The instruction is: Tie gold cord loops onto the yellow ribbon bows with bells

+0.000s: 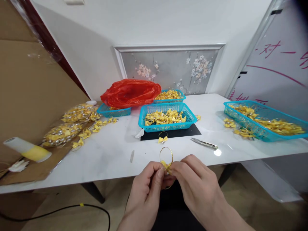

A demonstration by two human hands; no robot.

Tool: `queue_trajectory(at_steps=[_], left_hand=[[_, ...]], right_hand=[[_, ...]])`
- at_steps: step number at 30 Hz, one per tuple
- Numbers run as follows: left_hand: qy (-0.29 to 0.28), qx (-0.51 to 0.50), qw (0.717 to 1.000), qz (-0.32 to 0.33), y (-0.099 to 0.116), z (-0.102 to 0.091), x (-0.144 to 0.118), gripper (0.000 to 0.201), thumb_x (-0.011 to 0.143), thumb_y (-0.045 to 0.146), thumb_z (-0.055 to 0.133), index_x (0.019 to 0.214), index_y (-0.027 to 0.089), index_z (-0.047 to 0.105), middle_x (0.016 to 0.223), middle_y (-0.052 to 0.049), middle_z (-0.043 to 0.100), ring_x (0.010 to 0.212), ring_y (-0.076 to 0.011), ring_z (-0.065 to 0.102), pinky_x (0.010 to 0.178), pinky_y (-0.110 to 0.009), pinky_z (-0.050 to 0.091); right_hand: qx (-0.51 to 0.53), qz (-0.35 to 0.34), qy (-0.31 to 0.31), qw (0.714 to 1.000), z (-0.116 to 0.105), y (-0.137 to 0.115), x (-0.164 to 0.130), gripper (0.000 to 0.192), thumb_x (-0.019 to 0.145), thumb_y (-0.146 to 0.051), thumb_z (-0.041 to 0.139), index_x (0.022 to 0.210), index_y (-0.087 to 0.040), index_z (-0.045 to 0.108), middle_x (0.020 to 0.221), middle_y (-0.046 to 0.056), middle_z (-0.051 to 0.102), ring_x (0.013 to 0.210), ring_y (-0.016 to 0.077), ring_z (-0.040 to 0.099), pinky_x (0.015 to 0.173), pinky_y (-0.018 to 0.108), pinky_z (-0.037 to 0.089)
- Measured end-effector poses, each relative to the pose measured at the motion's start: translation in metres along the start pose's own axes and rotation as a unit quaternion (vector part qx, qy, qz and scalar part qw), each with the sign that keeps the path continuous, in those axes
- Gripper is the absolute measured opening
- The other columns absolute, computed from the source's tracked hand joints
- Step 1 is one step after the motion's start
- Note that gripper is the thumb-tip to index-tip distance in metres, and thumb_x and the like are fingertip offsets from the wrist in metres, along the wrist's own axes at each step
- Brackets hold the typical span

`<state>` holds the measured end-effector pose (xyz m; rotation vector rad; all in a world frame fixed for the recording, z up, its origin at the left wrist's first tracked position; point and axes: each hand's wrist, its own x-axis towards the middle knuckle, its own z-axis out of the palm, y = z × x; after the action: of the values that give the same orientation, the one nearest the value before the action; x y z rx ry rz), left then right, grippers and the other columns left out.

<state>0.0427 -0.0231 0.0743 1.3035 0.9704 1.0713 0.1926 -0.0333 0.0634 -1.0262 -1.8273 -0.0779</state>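
Your left hand (146, 186) and right hand (192, 183) meet just off the near edge of the desk (108, 154), fingers pinched shut on a yellow bow with gold loop (166, 160), apparently steadying it, nearer you than the finished bow (163, 138) and snips (204, 143).

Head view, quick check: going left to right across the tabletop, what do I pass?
Roll of yellow ribbon → bagged bows → red plastic bag → middle blue basket → scissors → right blue basket.
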Motion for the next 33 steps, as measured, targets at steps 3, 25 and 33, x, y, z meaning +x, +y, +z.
queue_trajectory(at_steps=[3,25,33], left_hand=[[-0.001,0.056,0.998,0.033,-0.001,-0.001,-0.002,0.026,0.094,0.042,0.057,0.081,0.020,0.065,0.075,0.001,0.065,0.073,-0.0157,0.062,0.072,-0.023,0.056],[0.073,0.092,0.991,0.065,-0.001,0.001,-0.001,0.021,0.093,0.032,0.059,0.077,0.021,0.066,0.067,0.003,0.062,0.063,-0.0124,0.056,0.060,-0.018,0.048],[0.109,0.202,0.958,0.172,-0.008,0.001,0.000,0.015,0.091,0.021,0.061,0.087,0.024,0.075,0.085,-0.001,0.075,0.074,-0.0166,0.068,0.070,-0.022,0.051]], right_hand=[[-0.029,-0.036,0.005,0.999,0.002,-0.001,-0.001,0.021,0.094,-0.001,0.048,0.108,-0.007,0.062,0.072,0.006,0.057,0.064,0.0162,0.048,0.056,0.028,0.046],[0.026,0.013,0.024,0.999,0.004,-0.001,0.000,0.016,0.094,-0.005,0.053,0.090,-0.015,0.064,0.070,0.004,0.062,0.061,0.0143,0.058,0.055,0.025,0.051],[0.021,0.010,0.026,0.999,0.004,-0.008,0.003,0.014,0.097,-0.010,0.052,0.101,-0.015,0.064,0.082,0.005,0.074,0.070,0.0141,0.072,0.063,0.020,0.058]])
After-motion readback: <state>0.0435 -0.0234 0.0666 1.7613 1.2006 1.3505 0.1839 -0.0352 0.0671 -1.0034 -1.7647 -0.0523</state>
